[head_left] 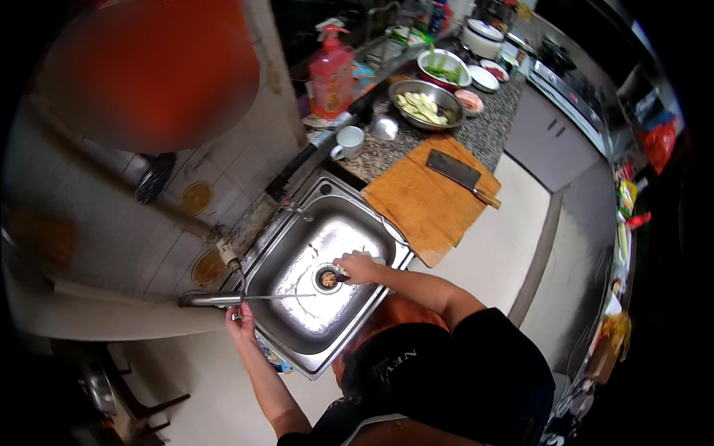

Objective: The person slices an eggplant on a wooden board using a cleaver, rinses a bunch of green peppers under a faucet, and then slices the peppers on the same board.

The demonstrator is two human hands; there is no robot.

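My left hand (pixel 240 322) is at the near left rim of the steel sink (pixel 277 327), its fingers closed on the small handle under the metal faucet (pixel 212 299). A thin stream of water (pixel 279 296) runs from the faucet into the basin. Over the basin my right hand (pixel 358 268) is closed around something small and dark, mostly hidden by the fingers, whose kind I cannot make out. Just beside these fingers is the round drain (pixel 327 278), with brownish bits in it. A few small scraps lie on the basin floor.
Right of the sink, a wooden cutting board (pixel 416 201) overhangs its edge, with a cleaver (pixel 455 169) on top. Beyond stand a white mug (pixel 349 141), a steel bowl of pale cut vegetables (pixel 428 106), a colander with greens (pixel 444 68) and a pink pump bottle (pixel 331 74).
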